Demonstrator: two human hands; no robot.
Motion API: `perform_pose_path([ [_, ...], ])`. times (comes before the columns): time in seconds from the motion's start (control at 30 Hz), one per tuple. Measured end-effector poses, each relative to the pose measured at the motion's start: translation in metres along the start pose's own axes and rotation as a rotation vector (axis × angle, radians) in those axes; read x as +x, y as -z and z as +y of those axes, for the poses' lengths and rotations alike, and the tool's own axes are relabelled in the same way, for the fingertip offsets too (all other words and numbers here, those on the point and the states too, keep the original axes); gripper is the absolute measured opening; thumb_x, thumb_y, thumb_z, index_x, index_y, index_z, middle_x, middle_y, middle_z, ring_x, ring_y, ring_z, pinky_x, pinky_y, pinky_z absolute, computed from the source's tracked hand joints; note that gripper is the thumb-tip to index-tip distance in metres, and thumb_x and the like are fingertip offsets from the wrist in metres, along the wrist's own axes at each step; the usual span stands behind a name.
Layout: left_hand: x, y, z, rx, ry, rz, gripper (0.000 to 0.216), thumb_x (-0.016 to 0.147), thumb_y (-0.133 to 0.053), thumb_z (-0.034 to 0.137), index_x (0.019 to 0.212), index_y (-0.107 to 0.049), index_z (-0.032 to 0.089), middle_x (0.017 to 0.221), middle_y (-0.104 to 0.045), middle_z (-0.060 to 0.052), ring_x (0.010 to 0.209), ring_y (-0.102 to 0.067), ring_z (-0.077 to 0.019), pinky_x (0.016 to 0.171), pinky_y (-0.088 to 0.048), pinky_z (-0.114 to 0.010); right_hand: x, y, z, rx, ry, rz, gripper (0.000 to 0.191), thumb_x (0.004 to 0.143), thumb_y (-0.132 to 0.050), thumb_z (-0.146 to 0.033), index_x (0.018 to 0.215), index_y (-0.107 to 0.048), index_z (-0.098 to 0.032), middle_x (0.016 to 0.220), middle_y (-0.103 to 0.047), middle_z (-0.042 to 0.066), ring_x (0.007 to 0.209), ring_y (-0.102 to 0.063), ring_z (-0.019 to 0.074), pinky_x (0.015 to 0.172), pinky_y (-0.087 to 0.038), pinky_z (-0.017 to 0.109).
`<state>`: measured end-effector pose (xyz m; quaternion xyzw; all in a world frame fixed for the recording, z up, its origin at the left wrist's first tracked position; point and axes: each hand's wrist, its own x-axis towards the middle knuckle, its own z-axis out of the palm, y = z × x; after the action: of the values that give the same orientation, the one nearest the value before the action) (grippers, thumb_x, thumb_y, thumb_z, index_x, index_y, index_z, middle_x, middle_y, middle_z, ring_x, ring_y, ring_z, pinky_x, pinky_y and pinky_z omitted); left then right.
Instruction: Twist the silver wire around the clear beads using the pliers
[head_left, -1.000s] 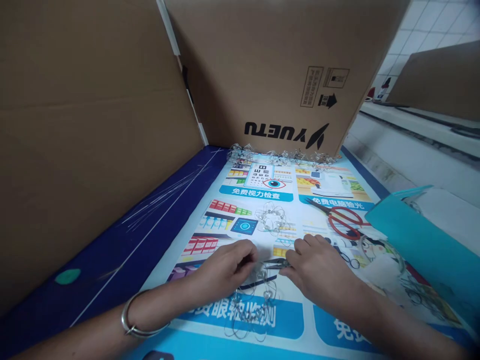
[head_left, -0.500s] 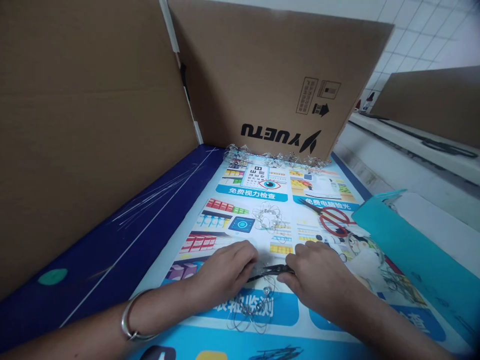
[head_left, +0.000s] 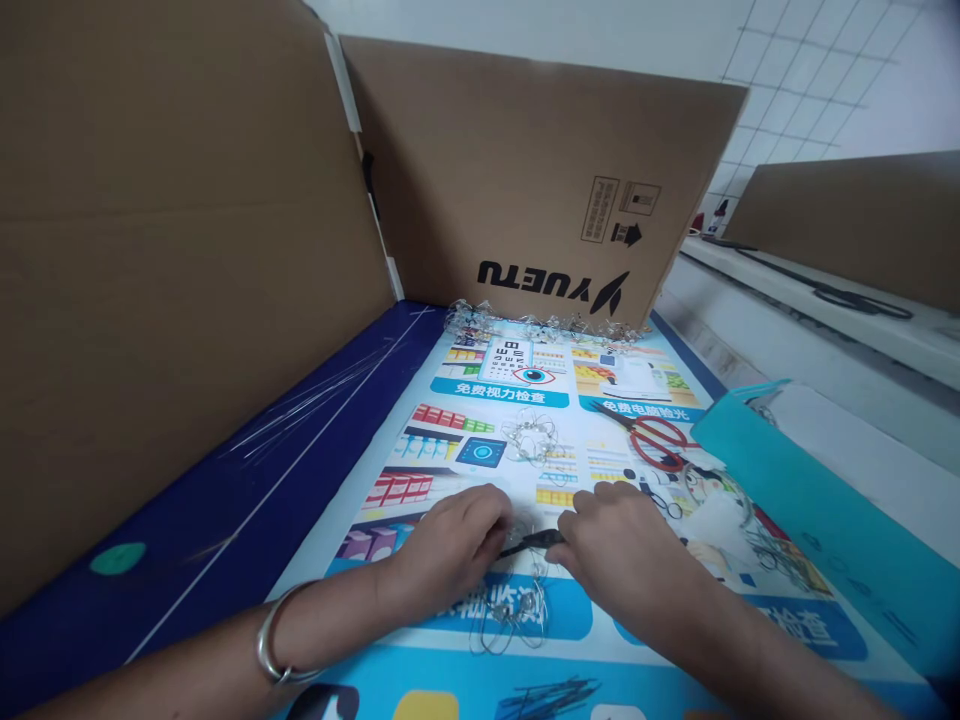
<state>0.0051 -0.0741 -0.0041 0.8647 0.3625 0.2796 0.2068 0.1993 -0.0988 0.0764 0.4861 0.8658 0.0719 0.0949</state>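
My left hand [head_left: 450, 545], with a silver bangle on its wrist, rests curled on the printed poster [head_left: 480, 400] and pinches a wire-and-bead piece [head_left: 510, 610] that trails toward me. My right hand [head_left: 615, 545] is closed on small dark pliers [head_left: 531, 543] whose tip points left, toward the left fingers. A finished wire flower [head_left: 529, 436] lies a little beyond both hands.
Red-handled scissors [head_left: 651, 436] lie at the right of the poster. A row of wire pieces [head_left: 540, 322] lines the foot of the YUETU cardboard box [head_left: 540, 180]. A cardboard wall [head_left: 165, 250] stands left, thin loose wires [head_left: 300, 400] lie on the blue mat, and a teal bag [head_left: 817, 500] is right.
The view has tilted upward a little, so hands and poster sit lower in frame. Both hands stay together on the wire piece and the pliers, with only small shifts.
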Motion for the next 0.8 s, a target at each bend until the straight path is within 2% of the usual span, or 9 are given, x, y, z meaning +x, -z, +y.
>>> perform_pose_path([
  [0.2,0.007,0.008,0.004,-0.067,0.077,-0.032,0.012,0.082,-0.039,0.009,0.079,-0.046,0.018,0.074,-0.052,0.0,0.069,-0.047,-0.0137,0.062,-0.036,-0.025,0.002,-0.007,0.001,-0.034,0.03,0.04,0.018,0.082,-0.056,-0.034,0.071,-0.063,-0.021,0.069,-0.06,0.004,0.069,-0.051,0.0217,0.06,-0.028,0.033],
  [0.37,0.012,0.016,0.005,-0.091,0.165,-0.124,0.008,0.081,-0.046,0.012,0.082,-0.05,0.019,0.078,-0.056,0.001,0.072,-0.05,-0.0135,0.063,-0.036,-0.024,0.003,-0.016,0.0,-0.048,0.058,0.069,0.018,0.083,-0.055,-0.033,0.072,-0.062,-0.02,0.068,-0.059,0.004,0.067,-0.05,0.021,0.059,-0.027,0.033],
  [0.53,0.012,0.022,0.004,-0.068,0.275,-0.198,0.004,0.08,-0.049,0.02,0.083,-0.052,0.019,0.074,-0.057,0.002,0.066,-0.05,-0.0133,0.057,-0.033,-0.023,0.002,-0.02,0.0,-0.081,0.084,0.094,0.017,0.084,-0.054,-0.032,0.072,-0.06,-0.02,0.068,-0.057,0.004,0.066,-0.05,0.0213,0.057,-0.027,0.034],
  [0.67,0.013,0.024,0.004,0.018,0.336,-0.209,0.011,0.079,-0.052,0.029,0.078,-0.053,0.019,0.069,-0.057,0.001,0.062,-0.049,-0.0136,0.053,-0.029,-0.022,0.001,-0.021,0.0,-0.079,0.085,0.101,0.017,0.083,-0.055,-0.032,0.071,-0.059,-0.02,0.067,-0.056,0.004,0.065,-0.049,0.0212,0.056,-0.026,0.034],
  [0.8,0.013,0.022,0.002,0.015,0.353,-0.246,0.016,0.08,-0.047,0.026,0.069,-0.054,0.017,0.062,-0.055,0.001,0.057,-0.046,-0.0124,0.051,-0.027,-0.023,0.001,-0.02,0.0,-0.088,0.087,0.123,0.018,0.082,-0.056,-0.032,0.07,-0.059,-0.019,0.066,-0.056,0.004,0.066,-0.049,0.0211,0.056,-0.026,0.033],
])
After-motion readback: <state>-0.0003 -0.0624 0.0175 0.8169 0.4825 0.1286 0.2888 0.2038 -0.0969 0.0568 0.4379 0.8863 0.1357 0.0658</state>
